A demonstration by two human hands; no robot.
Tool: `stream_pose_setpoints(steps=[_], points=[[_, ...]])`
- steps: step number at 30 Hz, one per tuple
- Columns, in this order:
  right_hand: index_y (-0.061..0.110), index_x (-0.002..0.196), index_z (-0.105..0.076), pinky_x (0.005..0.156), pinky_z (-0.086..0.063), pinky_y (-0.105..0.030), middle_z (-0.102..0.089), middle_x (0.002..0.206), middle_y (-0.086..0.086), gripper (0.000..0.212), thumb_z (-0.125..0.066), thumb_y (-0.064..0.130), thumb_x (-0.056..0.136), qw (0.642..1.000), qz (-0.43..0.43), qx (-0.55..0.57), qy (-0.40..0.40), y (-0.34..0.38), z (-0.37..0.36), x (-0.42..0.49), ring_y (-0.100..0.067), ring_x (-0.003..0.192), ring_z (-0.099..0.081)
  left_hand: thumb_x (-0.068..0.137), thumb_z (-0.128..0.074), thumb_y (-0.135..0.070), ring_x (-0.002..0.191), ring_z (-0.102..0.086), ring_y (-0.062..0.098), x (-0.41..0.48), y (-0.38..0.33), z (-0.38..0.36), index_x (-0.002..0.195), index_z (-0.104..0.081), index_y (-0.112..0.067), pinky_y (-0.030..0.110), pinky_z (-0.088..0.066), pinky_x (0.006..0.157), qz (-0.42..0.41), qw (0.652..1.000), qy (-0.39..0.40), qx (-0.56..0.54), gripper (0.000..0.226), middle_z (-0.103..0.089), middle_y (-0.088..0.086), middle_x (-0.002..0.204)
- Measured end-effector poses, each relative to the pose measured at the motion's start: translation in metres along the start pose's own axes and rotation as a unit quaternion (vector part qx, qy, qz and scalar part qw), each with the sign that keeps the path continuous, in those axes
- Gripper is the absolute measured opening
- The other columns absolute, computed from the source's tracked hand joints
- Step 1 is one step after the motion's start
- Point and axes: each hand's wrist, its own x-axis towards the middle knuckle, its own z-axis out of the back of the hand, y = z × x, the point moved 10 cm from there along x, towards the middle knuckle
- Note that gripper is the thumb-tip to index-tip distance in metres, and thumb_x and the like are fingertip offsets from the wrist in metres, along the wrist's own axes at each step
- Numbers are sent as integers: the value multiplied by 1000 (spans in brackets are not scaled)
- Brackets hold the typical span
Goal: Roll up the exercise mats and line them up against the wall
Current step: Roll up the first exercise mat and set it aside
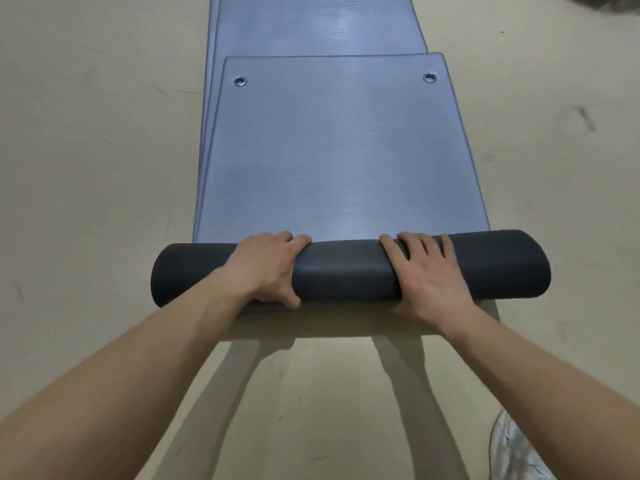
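Observation:
A grey-blue exercise mat (332,150) lies flat on the floor, its near end wound into a dark roll (346,271). Two metal eyelets sit at the mat's far corners. My left hand (268,268) grips the roll left of centre, fingers curled over its top and thumb at its near side. My right hand (427,275) lies over the roll right of centre with fingers spread across the top. Under this mat lie more flat mats (311,26), stretching away from me.
Beige floor (86,150) with scuff marks surrounds the mats on both sides. A light grey shoe (516,448) shows at the bottom right. Something dark sits at the top right corner.

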Motion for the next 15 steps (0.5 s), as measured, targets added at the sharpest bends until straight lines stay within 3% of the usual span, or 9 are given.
stream_pose_setpoints(steps=[3,7,10,13,15], points=[[30,154,-17,122,-20,-58,-36,154,-6,118,-86,59,64,999,-25,18,-43,0,1,-6,-31,144,-33,56,-82,-74,114,-58,24,8,8,6,152,-28,-35,44,-49,96,5,998,40,-47,117,-56,-6,130],[36,152,-26,115,-29,-52,-45,148,0,113,-80,72,59,999,-5,52,2,-10,17,32,-26,134,-45,58,-72,-85,140,-42,31,-2,-3,13,160,-13,-29,52,-27,119,30,993,-102,54,130,-39,3,158],[35,158,-21,116,-30,-51,-43,151,-3,122,-80,75,59,999,4,48,23,-16,23,47,-28,137,-42,59,-73,-82,130,-49,29,2,-6,15,155,-21,-32,48,-36,111,37,989,-136,35,120,-46,1,150],[27,159,-14,120,-22,-56,-36,153,-10,130,-84,71,59,999,-8,-15,-48,-12,26,44,-34,142,-34,59,-76,-82,116,-58,27,34,12,34,152,-28,-37,46,-47,100,16,996,-80,-39,114,-56,-2,139],[24,157,-14,116,-25,-60,-38,150,-14,131,-88,65,57,997,-11,-47,-67,-7,22,45,-38,138,-38,57,-74,-86,117,-58,28,41,18,35,154,-25,-36,48,-48,101,9,997,-69,-45,119,-56,0,139]])
